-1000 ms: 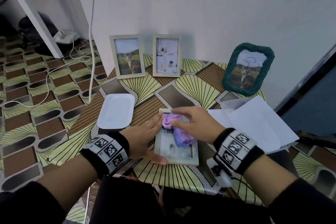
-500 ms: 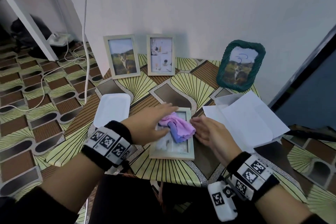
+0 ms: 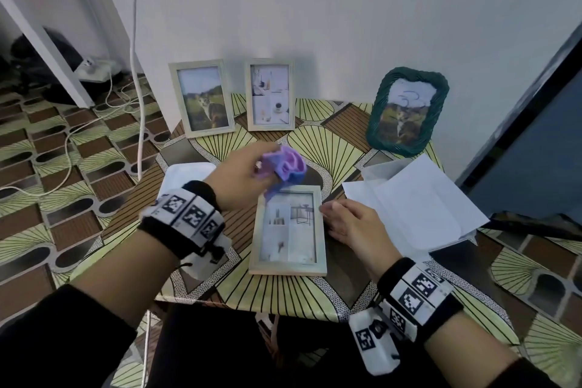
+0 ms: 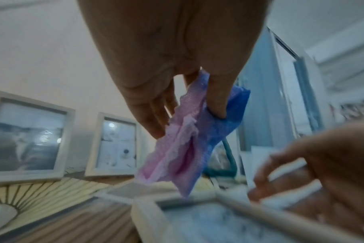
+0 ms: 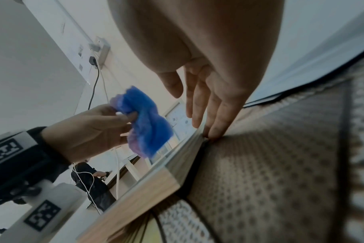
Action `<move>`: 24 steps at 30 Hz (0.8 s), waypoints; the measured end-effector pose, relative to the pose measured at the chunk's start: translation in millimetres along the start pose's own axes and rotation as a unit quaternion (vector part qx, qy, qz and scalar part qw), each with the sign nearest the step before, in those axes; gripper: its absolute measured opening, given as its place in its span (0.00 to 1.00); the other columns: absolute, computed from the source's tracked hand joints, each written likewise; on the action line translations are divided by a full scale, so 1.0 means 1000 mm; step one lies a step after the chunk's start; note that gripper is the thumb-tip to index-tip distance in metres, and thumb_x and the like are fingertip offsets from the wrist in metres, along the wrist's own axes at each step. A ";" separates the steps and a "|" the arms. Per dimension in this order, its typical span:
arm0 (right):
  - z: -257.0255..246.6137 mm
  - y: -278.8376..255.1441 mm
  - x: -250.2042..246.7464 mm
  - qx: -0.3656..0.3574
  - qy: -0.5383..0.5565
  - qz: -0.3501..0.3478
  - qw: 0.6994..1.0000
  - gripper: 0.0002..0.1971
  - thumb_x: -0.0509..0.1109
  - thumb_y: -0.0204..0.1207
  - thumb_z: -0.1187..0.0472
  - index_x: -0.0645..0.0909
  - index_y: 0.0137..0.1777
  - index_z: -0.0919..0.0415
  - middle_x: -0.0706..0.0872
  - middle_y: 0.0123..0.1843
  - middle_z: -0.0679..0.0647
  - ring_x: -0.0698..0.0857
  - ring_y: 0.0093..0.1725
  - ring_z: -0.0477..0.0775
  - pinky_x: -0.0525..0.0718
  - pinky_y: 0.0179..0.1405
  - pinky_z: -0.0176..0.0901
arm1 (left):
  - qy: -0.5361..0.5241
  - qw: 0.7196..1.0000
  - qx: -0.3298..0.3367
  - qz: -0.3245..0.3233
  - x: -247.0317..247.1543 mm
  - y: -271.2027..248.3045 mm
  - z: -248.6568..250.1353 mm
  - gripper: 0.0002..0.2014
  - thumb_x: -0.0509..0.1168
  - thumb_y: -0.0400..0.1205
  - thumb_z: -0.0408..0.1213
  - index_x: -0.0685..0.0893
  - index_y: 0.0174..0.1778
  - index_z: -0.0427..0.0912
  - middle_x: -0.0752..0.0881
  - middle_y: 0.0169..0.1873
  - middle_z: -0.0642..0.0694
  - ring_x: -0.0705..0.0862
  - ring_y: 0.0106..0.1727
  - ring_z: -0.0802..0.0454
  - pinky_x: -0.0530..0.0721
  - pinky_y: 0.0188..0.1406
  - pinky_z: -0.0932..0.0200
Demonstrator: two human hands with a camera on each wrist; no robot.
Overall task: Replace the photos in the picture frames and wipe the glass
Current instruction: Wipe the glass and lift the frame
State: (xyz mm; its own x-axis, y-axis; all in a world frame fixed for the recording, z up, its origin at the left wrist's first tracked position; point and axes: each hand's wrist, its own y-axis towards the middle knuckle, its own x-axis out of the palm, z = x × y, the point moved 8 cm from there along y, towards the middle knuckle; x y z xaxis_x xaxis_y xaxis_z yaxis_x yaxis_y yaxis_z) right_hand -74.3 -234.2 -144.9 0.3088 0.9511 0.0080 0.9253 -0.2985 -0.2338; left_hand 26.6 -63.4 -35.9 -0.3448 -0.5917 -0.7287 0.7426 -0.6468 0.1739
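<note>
A pale wooden picture frame (image 3: pixel 288 231) lies flat on the patterned table (image 3: pixel 283 296), glass up, showing a pale interior photo. My left hand (image 3: pixel 242 178) hovers above its far end and pinches a crumpled pink and blue cloth (image 3: pixel 288 167), also seen hanging from the fingers as the cloth (image 4: pixel 189 144). My right hand (image 3: pixel 349 224) rests on the table beside the frame's right edge, its straight fingertips (image 5: pixel 215 133) touching the frame's side (image 5: pixel 176 157). Three other frames stand against the wall: a cat photo frame (image 3: pixel 203 98), an interior photo frame (image 3: pixel 271 94) and a green woven frame (image 3: pixel 406 115).
A white tray (image 3: pixel 185 172) lies left of the flat frame, partly behind my left wrist. Loose white paper sheets (image 3: pixel 415 201) lie at the right. Cables run over the floor at the left. The wall stands close behind the standing frames.
My left hand took the cloth from the glass and lifted it above the frame's far end. My right hand let go of the cloth and moved to the frame's right edge.
</note>
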 end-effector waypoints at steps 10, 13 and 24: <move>-0.003 0.007 -0.001 -0.066 -0.186 0.012 0.980 0.10 0.74 0.76 0.62 0.83 0.57 0.54 0.88 0.52 0.48 0.87 0.53 0.50 0.85 0.58 0.44 | -0.001 1.000 0.014 -0.017 -0.009 -0.061 -0.009 0.09 0.74 0.76 0.31 0.80 0.46 0.43 0.89 0.46 0.55 0.87 0.46 0.57 0.86 0.46 0.49; -0.011 0.002 0.012 -0.103 -0.276 -0.028 0.955 0.19 0.74 0.75 0.62 0.80 0.66 0.57 0.86 0.62 0.50 0.84 0.62 0.47 0.81 0.66 0.42 | 0.032 0.990 0.030 -0.136 0.026 -0.082 -0.015 0.15 0.76 0.75 0.34 0.79 0.52 0.46 0.86 0.60 0.57 0.85 0.60 0.59 0.83 0.59 0.51; -0.021 0.000 0.034 -0.112 -0.415 -0.156 0.889 0.45 0.80 0.69 0.58 0.60 0.84 0.61 0.68 0.81 0.50 0.69 0.79 0.49 0.63 0.75 0.34 | 0.260 0.936 -0.020 -0.237 0.073 -0.088 -0.033 0.49 0.52 0.78 0.72 0.46 0.87 0.44 0.40 0.87 0.50 0.50 0.86 0.54 0.54 0.83 0.60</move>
State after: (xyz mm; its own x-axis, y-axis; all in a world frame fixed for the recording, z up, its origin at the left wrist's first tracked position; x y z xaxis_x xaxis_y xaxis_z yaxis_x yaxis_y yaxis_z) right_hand -59.6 -203.7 -124.3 -0.1538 0.6943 -0.7031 0.9868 0.0709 -0.1458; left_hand -45.0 -33.9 -126.7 -0.3230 0.0787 -0.9431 0.6009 -0.7528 -0.2687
